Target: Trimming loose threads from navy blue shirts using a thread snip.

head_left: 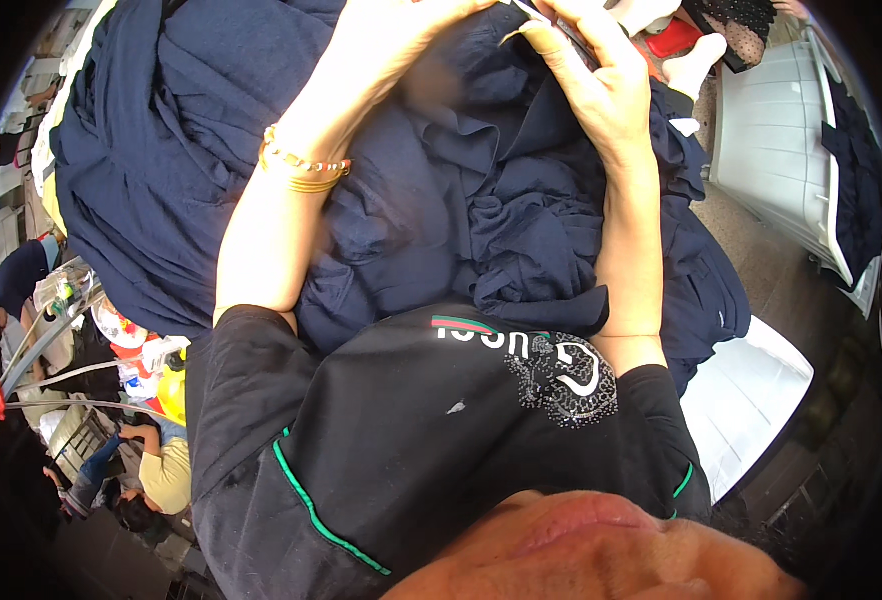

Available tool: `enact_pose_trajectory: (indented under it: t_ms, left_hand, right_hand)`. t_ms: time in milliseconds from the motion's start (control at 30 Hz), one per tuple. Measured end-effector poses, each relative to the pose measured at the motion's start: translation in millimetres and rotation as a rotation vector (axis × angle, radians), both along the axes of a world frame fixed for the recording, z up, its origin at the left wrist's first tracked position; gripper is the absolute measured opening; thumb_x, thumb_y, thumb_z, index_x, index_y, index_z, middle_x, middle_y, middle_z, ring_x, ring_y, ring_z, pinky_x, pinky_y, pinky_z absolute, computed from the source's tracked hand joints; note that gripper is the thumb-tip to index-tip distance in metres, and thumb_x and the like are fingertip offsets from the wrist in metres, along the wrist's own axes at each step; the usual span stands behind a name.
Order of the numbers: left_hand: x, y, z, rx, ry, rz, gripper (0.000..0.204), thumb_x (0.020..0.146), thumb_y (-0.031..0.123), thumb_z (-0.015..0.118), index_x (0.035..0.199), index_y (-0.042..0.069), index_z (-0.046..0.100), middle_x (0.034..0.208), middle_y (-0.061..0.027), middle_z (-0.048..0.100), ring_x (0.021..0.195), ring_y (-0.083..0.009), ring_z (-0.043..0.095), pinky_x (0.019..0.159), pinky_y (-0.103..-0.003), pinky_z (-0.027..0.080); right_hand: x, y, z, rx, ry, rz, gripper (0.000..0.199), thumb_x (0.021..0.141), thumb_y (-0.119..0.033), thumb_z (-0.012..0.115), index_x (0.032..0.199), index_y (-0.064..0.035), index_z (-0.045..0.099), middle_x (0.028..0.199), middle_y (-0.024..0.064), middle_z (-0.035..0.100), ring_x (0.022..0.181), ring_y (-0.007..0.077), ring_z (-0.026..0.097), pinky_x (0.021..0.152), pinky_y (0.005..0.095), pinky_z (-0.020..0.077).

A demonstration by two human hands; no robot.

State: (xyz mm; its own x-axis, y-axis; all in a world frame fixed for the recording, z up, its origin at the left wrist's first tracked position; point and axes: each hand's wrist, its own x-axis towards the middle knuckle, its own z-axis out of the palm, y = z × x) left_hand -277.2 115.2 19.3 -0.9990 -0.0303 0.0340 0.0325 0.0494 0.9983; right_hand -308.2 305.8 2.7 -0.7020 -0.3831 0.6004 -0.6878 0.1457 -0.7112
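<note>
Navy blue cloth lies in a large crumpled heap in front of me, under both forearms. My left hand is over its far part, cut off by the upper edge, with the fingers bent toward my right hand. What the left fingertips grip is out of sight. My right hand is closed, thumb against fingers, around a thin grey, metal-looking thing whose kind I cannot make out. A small white piece shows between the two hands.
At the right stands a white plastic bin with navy cloth over its side. Another white plastic piece is by my right elbow. Someone's bare limb shows beyond the heap. Leftward are a metal frame and a person in yellow.
</note>
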Motion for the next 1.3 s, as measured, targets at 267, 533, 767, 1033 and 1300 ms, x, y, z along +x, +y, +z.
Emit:
enact_pose_trajectory:
  t_ms: [267, 533, 767, 1033, 1300]
  left_hand:
    - [1, -5, 13, 0.036, -0.045, -0.278, 0.032, 0.097, 0.014, 0.072, 0.122, -0.005, 0.068, 0.111, -0.0071, 0.074, 0.098, -0.0109, 0.065, 0.089, -0.023, 0.051]
    - [0, -36, 5, -0.108, -0.113, -0.231, 0.024, 0.1, 0.01, 0.066, 0.118, -0.005, 0.071, 0.101, 0.0018, 0.07, 0.087, -0.0057, 0.056, 0.079, -0.021, 0.046]
    - [4, -21, 7, 0.054, -0.077, -0.133, 0.026, 0.101, 0.01, 0.065, 0.121, -0.005, 0.07, 0.101, 0.0024, 0.068, 0.088, -0.0064, 0.056, 0.081, -0.022, 0.046]
    - [-1, -28, 7, 0.058, -0.158, -0.263, 0.028, 0.102, 0.011, 0.062, 0.124, -0.005, 0.068, 0.11, -0.0009, 0.07, 0.096, -0.0077, 0.059, 0.087, -0.022, 0.047]
    - [-2, -34, 4, -0.032, -0.173, -0.282, 0.029, 0.103, 0.012, 0.062, 0.125, -0.006, 0.068, 0.111, -0.0012, 0.07, 0.096, -0.0079, 0.059, 0.088, -0.023, 0.046]
  right_hand:
    - [-12, 35, 3, 0.007, -0.575, 0.031, 0.017, 0.091, -0.007, 0.077, 0.102, 0.0039, 0.07, 0.082, -0.0038, 0.059, 0.072, 0.0054, 0.048, 0.064, 0.0227, 0.0409]
    - [-24, 43, -8, 0.018, -0.425, -0.125, 0.016, 0.091, -0.006, 0.074, 0.08, -0.0014, 0.063, 0.071, -0.0048, 0.049, 0.067, 0.0057, 0.042, 0.06, 0.0246, 0.0326]
    - [-5, 10, 5, -0.157, -0.281, -0.122, 0.033, 0.092, -0.005, 0.075, 0.124, 0.0018, 0.067, 0.107, 0.0105, 0.073, 0.093, 0.0147, 0.07, 0.087, 0.0269, 0.0556]
    - [-7, 16, -5, 0.221, 0.23, -0.052, 0.04, 0.086, -0.013, 0.082, 0.123, -0.0019, 0.071, 0.115, 0.0161, 0.075, 0.099, 0.028, 0.074, 0.088, 0.034, 0.0567]
    - [-8, 14, -10, 0.15, 0.1, 0.044, 0.037, 0.088, -0.009, 0.079, 0.122, 0.0004, 0.071, 0.113, 0.016, 0.075, 0.099, 0.0257, 0.073, 0.089, 0.0328, 0.0559]
